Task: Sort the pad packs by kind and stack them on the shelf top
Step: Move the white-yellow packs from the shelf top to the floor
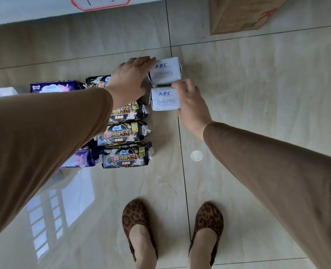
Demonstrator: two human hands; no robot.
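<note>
Gripping the near ABC pack (165, 99) with my right hand (190, 105), left hand (130, 78) flat against the far ABC pack (165, 71) at twelve o'clock, I'm mid-sorting; next, I'd square them together.

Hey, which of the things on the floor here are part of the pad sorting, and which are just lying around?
Part of the job:
white ABC packs
black 420 packs
purple packs
left hand
right hand

Just lying about:
cardboard box
round white spot on the floor
</note>
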